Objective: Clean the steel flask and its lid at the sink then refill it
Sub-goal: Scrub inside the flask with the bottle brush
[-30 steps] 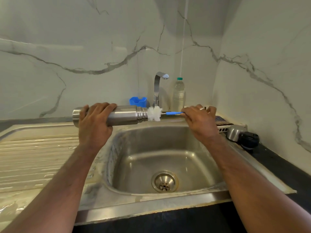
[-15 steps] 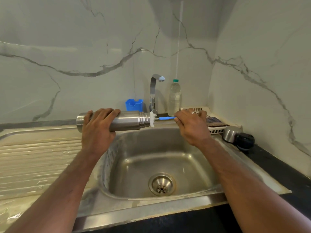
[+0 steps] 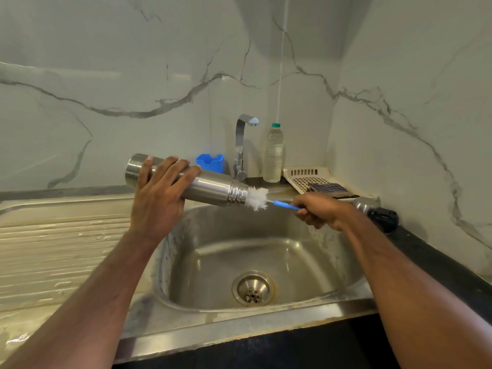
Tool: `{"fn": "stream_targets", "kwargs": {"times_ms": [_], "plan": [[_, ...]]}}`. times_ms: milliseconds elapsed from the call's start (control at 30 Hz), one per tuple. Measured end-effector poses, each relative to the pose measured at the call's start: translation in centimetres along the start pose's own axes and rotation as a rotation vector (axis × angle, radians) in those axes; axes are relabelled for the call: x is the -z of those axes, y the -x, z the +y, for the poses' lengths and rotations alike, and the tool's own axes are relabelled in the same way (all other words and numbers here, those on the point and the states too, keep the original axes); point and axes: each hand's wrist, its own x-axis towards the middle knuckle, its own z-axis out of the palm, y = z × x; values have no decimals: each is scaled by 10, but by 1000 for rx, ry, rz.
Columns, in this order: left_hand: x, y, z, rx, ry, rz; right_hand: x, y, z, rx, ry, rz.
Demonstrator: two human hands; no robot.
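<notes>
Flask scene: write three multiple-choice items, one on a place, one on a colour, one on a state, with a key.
1. Where is the lid?
A. on the counter right of the sink
B. in the basin
C. on the flask

2. What colour is the brush handle?
A. red
B. blue
C. green

3. What is the tap doing?
A. running hard
B. dripping into the flask
C. showing no water

Key: 1 A, the lid lies behind the right hand on the dark counter. 2 B, a blue handle leaves that hand's grip. 3 C, no stream falls from the spout; the left hand holds the flask below it.
</notes>
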Motion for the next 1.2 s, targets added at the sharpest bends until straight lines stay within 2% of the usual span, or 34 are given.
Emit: {"fn": "stream_targets", "kwargs": {"times_ms": [100, 167, 267, 367, 500, 567, 633, 733, 867, 967, 1100, 1200], "plan": [[-4, 1, 7, -23, -11, 1, -28, 7, -13, 102, 172, 59], [-4, 1, 12, -53, -10, 1, -39, 7, -23, 175, 179, 102], [1, 2, 4, -1, -27, 24, -21, 6, -20, 190, 321, 259], [2, 5, -4, 67, -37, 3, -16, 7, -8, 204, 282, 420], [1, 3, 6, 54, 24, -46, -41, 8, -16, 473, 323, 384], [3, 2, 6, 41, 51, -89, -30, 1, -13, 557, 310, 400], [5, 3, -2, 109, 68, -130, -14, -7, -3, 603, 309, 433], [6, 10, -14, 220, 76, -169, -12, -13, 5, 661, 455, 495], [7, 9, -6, 187, 88, -163, -35, -14, -7, 766, 600, 544], [9, 7, -9, 124, 63, -155, -33, -16, -9, 723, 796, 490], [9, 12, -22, 220, 40, -180, -16, -13, -5, 574, 730, 588], [4, 12, -10, 176, 45, -189, -40, -21, -15, 506, 943, 527]]}}
